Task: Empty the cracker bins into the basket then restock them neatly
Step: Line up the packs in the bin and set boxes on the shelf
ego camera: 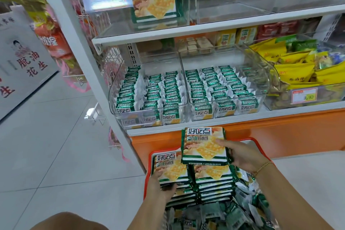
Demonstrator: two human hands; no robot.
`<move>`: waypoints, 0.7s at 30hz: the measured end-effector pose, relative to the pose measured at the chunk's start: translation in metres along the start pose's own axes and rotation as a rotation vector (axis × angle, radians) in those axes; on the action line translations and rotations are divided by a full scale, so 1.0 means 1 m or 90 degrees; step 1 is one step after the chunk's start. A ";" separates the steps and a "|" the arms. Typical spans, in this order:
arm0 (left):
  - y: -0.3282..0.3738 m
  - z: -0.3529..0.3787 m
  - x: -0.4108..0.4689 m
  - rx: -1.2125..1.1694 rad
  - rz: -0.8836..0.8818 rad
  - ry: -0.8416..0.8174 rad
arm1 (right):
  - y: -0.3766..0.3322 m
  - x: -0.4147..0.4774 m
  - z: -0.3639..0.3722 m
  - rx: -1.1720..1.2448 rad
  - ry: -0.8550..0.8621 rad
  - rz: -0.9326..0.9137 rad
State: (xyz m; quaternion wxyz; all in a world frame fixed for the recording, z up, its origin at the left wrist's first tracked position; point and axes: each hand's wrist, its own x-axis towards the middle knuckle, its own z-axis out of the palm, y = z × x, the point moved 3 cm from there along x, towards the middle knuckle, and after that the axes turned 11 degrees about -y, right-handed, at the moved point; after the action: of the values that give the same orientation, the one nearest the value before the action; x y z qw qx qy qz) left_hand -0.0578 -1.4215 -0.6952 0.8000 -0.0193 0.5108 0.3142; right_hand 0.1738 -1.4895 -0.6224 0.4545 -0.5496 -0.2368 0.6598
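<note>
I'm watching the right hand gripping a flat, square, glossy green-and-white cracker pack, thumb lying across its face and fingers curling behind its edge, holding it just above the red plastic basket. The left hand is clutching a second pack at its lower corner, on top of a stack inside the basket. Crinkly small foil packets are lying loose beside the stacks. Ahead, two clear, round-cornered plastic bins, the left bin and the right bin, are sitting side by side on the white shelf, carrying tidy upright rows of small packets. Yellow bags are filling the neighbouring tub. An orange base is running beneath the shelf, over pale, glossy floor tiles.
</note>
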 end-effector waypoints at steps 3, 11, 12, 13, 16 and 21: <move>-0.006 -0.005 0.005 0.000 -0.008 -0.011 | -0.001 0.000 0.002 0.007 -0.010 -0.010; -0.009 0.005 0.006 0.054 0.054 -0.017 | -0.006 -0.010 0.011 0.005 -0.036 -0.034; -0.009 0.006 0.004 0.050 0.062 -0.013 | -0.006 -0.011 0.011 0.007 -0.032 -0.036; -0.009 0.007 0.001 0.051 0.065 -0.013 | -0.005 -0.012 0.012 0.002 -0.028 -0.041; -0.009 0.008 -0.006 0.057 0.080 -0.022 | -0.006 -0.015 0.017 -0.038 -0.017 -0.047; -0.015 0.007 -0.026 0.100 0.085 -0.044 | -0.007 -0.013 0.036 -0.020 -0.019 -0.071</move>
State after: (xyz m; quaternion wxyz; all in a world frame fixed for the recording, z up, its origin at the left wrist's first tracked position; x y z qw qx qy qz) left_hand -0.0514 -1.4438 -0.6742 0.7933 0.0881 0.5063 0.3265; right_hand 0.1421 -1.4909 -0.6001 0.4781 -0.5325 -0.2844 0.6380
